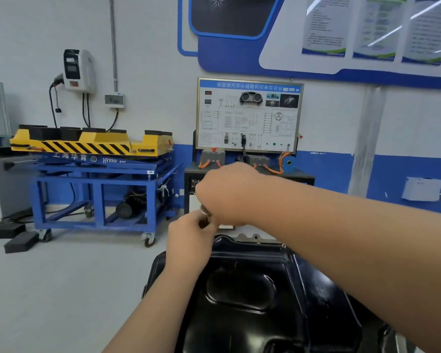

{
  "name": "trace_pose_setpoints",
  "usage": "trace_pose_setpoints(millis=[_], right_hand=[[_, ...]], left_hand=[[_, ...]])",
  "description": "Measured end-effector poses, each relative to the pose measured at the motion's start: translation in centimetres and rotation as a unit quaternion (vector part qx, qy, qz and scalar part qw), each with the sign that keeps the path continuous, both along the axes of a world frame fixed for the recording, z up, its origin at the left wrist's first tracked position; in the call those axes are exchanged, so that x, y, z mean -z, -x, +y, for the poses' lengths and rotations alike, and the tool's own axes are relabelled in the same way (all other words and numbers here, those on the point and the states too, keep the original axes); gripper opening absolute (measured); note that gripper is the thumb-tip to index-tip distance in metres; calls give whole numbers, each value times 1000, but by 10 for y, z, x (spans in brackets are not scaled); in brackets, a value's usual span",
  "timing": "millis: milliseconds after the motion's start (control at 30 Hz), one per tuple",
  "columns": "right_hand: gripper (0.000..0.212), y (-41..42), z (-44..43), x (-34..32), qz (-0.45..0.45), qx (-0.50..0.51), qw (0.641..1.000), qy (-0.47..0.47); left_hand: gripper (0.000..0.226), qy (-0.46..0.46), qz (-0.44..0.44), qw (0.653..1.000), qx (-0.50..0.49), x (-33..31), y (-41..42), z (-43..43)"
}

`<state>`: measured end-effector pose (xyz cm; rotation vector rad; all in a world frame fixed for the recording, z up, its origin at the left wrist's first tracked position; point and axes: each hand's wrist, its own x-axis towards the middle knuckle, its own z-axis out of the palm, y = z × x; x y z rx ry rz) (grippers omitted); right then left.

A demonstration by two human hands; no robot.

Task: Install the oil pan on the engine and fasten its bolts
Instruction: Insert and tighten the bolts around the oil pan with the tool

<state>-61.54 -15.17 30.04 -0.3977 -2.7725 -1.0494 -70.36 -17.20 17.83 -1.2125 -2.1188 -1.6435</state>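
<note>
1. Gripping a short metal tool point(204, 211) at both ends, the two hands meet just above the far left corner of the oil pan point(252, 289).
2. The right hand point(227, 194) reaches in from the right across the pan. It is curled in a fist over the tool's bright upper end, and its fingers face away, so how firmly it clamps cannot be told.
3. The left hand point(189, 238) sits lower and nearer, pinching the tool's darker lower part between thumb and fingertips.
4. The black pan lies with its sump upward and fills the near centre and right. Its long axis runs roughly near to far, and its far rim meets a pale metal edge point(250, 236), probably the engine's flange.
5. The tool stands roughly upright, and the pan's far left rim lies below the grip, slightly to the right. The next move probably turns on bringing the tip straight down onto a bolt seat there.
6. The left hand is closer to the rim, so it likely steers while the right hand drives.
7. Whether a bolt sits on the tip is hidden by the left fingers.
</note>
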Motion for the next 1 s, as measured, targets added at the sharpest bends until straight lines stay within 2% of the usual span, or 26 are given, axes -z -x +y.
trace_pose_setpoints(millis=[100, 200, 267, 333, 533, 633, 700, 767, 833, 967, 1000], right_hand=[[12, -3, 3, -6, -30, -38, 997, -54], [36, -6, 3, 2, 42, -36, 998, -24], [42, -2, 2, 10, 89, 4, 996, 29], [39, 3, 2, 13, 101, 18, 993, 51], [22, -2, 10, -11, -19, -49, 994, -101], [35, 1, 7, -1, 24, -69, 995, -74], [42, 7, 1, 7, 57, -32, 998, -15], [42, 12, -1, 7, 67, 8, 998, 19], [34, 14, -2, -1, 41, 3, 999, -14], [13, 10, 4, -10, -35, -58, 993, -99], [14, 9, 5, -8, -33, -75, 991, -106]], left_hand=[[36, 2, 2, 1000, 19, 0, 0, -2], [24, -22, -25, 999, 12, 1, 0, -3], [17, -23, -45, 999, -6, 2, 1, -4], [20, -22, -20, 999, -15, 4, 1, -4], [11, -19, 42, 999, 18, 9, -1, -3], [17, -34, 6, 999, -6, 6, 2, -3], [15, -11, -4, 999, -30, 3, 5, -4], [31, -24, -32, 999, -37, 1, 5, -5], [40, -59, -58, 996, 12, 3, 6, -5], [27, -35, -21, 998, 57, 5, 6, -6], [19, -39, -24, 998, 52, 6, 7, -5]])
